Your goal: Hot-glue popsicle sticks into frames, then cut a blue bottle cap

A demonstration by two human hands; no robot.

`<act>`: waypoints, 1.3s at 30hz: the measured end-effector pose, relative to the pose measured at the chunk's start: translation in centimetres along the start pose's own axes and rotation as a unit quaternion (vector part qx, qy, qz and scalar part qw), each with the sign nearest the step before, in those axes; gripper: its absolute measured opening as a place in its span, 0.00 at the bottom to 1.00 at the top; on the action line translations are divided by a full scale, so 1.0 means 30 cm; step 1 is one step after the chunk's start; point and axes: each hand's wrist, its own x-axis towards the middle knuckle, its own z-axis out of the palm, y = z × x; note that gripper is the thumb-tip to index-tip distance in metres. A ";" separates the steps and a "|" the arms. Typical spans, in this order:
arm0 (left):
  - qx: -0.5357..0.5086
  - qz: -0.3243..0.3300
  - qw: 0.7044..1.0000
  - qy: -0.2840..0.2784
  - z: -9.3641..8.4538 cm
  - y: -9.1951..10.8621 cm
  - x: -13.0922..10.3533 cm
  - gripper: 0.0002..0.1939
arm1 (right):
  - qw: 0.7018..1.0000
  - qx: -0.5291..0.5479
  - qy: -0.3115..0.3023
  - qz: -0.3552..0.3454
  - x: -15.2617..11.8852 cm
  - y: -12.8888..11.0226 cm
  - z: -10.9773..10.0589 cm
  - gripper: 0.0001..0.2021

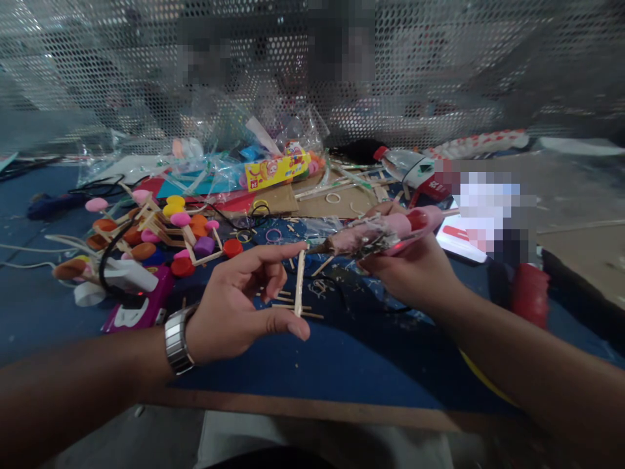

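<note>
Between the thumb and forefinger of my left hand [244, 296] a short pale wooden stick [299, 283] is held upright by its two ends. My right hand [410, 267] is wrapped round a pink hot glue gun [375, 236], its body smeared with grey-white residue. The gun points left, and its dark nozzle is close to the stick's upper end; whether they touch I cannot tell. A small red light glows on the gun, and a glue stick [452, 212] juts from its rear. Several thin wooden sticks [283, 306] lie on the table behind my left hand.
Stick models with coloured discs [166, 228] stand at the left, beside a purple power strip [141, 312] with plugs and cables. Plastic wrappers and a yellow packet [276, 170] lie at the back. A bottle [405, 166] and a lit screen [461, 238] are at the right.
</note>
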 end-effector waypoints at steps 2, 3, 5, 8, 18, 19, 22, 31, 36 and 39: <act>-0.004 0.001 1.000 0.000 0.001 0.000 0.000 0.37 | 1.000 -0.001 0.002 -0.004 0.000 0.002 0.002 0.17; -0.005 0.001 1.000 -0.001 0.002 0.000 0.000 0.36 | 1.000 -0.002 0.003 -0.006 0.000 0.003 0.002 0.16; -0.005 0.002 1.000 -0.002 0.003 -0.001 0.000 0.36 | 1.000 -0.004 0.006 -0.012 0.000 0.008 0.003 0.16; -0.001 0.004 1.000 0.000 0.002 -0.001 0.000 0.36 | 1.000 -0.006 0.004 -0.018 -0.001 0.017 0.001 0.14; 0.017 0.002 1.000 0.000 -0.002 0.002 0.001 0.36 | 1.000 0.007 0.001 -0.003 -0.004 0.010 0.002 0.15; 0.017 0.002 1.000 0.000 -0.003 0.001 0.000 0.36 | 1.000 0.008 0.001 0.000 -0.004 0.008 0.003 0.15; 0.011 0.002 1.000 -0.003 -0.004 -0.001 -0.002 0.36 | 1.000 0.014 0.000 0.004 -0.003 0.003 0.004 0.17; 0.005 -0.003 1.000 -0.006 -0.004 0.003 -0.001 0.37 | 1.000 0.023 -0.006 0.003 -0.005 0.000 0.005 0.18; 0.015 -0.009 1.000 -0.003 -0.005 -0.001 -0.003 0.37 | 0.999 0.027 -0.015 0.007 -0.009 -0.010 0.005 0.18; 0.013 -0.006 1.000 -0.004 -0.004 -0.002 -0.003 0.37 | 1.000 0.024 -0.019 -0.003 -0.011 -0.015 0.007 0.18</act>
